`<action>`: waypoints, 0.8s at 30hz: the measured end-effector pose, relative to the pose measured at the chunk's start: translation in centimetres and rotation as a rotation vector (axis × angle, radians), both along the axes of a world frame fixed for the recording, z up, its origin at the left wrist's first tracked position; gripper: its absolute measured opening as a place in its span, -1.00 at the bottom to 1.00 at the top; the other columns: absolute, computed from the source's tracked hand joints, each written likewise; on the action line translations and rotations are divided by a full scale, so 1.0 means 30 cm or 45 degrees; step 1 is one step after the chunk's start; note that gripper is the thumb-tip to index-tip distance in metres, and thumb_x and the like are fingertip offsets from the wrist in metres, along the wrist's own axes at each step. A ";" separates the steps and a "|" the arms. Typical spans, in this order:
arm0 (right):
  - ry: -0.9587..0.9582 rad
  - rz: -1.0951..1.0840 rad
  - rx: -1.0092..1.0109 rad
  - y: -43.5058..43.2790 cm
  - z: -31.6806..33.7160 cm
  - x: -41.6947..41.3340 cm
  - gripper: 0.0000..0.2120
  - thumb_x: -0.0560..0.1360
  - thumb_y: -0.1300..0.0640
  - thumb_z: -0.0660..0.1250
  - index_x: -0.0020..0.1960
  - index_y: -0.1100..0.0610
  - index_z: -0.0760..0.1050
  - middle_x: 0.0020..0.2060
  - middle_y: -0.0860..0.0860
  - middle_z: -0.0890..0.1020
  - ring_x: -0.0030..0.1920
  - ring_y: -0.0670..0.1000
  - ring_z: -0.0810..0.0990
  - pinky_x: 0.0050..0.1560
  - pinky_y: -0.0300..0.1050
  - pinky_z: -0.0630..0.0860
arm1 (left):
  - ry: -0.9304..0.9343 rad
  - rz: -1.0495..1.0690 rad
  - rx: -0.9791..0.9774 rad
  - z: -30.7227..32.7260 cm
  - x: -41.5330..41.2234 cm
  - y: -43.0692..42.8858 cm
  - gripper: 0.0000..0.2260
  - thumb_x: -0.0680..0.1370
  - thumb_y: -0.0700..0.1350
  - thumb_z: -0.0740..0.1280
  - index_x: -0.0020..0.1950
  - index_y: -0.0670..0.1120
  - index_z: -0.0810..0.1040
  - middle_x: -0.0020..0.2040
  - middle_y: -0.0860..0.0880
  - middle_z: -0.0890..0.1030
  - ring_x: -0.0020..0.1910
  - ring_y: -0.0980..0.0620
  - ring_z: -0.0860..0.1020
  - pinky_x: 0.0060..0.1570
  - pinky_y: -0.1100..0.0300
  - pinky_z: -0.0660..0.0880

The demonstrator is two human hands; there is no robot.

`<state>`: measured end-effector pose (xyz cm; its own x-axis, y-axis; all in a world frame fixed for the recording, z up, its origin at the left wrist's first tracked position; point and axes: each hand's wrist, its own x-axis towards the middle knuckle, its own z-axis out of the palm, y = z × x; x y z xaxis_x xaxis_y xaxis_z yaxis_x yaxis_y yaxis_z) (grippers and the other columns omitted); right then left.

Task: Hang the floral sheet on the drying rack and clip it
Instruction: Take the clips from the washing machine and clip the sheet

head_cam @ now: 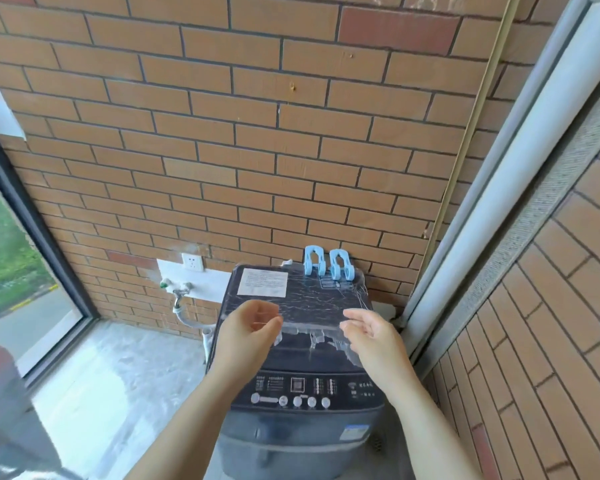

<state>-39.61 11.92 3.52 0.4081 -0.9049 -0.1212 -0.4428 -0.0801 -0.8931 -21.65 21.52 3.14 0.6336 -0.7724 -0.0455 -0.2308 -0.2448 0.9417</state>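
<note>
Two light-blue clips [327, 264] stand side by side at the back edge of a dark top-loading washing machine's lid [312, 299]. My left hand [246, 332] and my right hand [371, 332] hover over the front of the lid, fingers loosely curled, holding nothing. They are apart, with the lid's torn clear film between them. No floral sheet and no drying rack are in view.
The washer's control panel [305, 389] faces me. A brick wall stands behind it, with a socket [193, 263] and a tap [177, 292] to the left. A large window [11, 271] is on the left, a white-framed door edge [499, 202] on the right.
</note>
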 end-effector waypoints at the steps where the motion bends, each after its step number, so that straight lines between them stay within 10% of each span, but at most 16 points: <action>1: 0.009 -0.011 0.009 -0.048 -0.004 0.019 -0.78 0.58 0.06 0.27 0.21 -0.09 0.48 0.05 -0.20 0.58 0.09 -0.23 0.54 0.19 -0.17 0.50 | -0.009 -0.015 0.018 -0.002 0.023 -0.057 -0.91 0.51 -0.13 0.37 -0.01 0.00 0.61 -0.13 0.06 0.68 -0.11 0.11 0.64 -0.07 0.12 0.60; 9: 0.095 -0.101 0.073 -0.387 -0.050 0.087 -0.75 0.58 0.05 0.26 0.25 -0.06 0.48 0.07 -0.17 0.58 0.11 -0.17 0.55 0.24 -0.08 0.51 | -0.032 -0.102 0.086 -0.026 0.126 -0.436 -0.92 0.53 -0.12 0.36 0.00 0.00 0.59 -0.11 0.09 0.66 -0.14 0.18 0.60 -0.25 0.36 0.44; 24: 0.187 0.072 0.154 -1.071 -0.161 0.143 -0.81 0.58 0.10 0.25 0.17 -0.01 0.51 -0.08 -0.19 0.60 -0.05 -0.14 0.59 -0.05 -0.26 0.47 | -0.020 0.161 0.294 -0.152 0.182 -0.950 -0.93 0.51 -0.11 0.38 -0.08 0.07 0.57 -0.17 0.05 0.67 -0.19 0.00 0.64 -0.08 -0.05 0.61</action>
<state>-35.33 -20.22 -1.31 0.4281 -0.8562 -0.2894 -0.5668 -0.0049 -0.8239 -16.18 -6.98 -1.43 0.7267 -0.6570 -0.2007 -0.1990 -0.4810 0.8539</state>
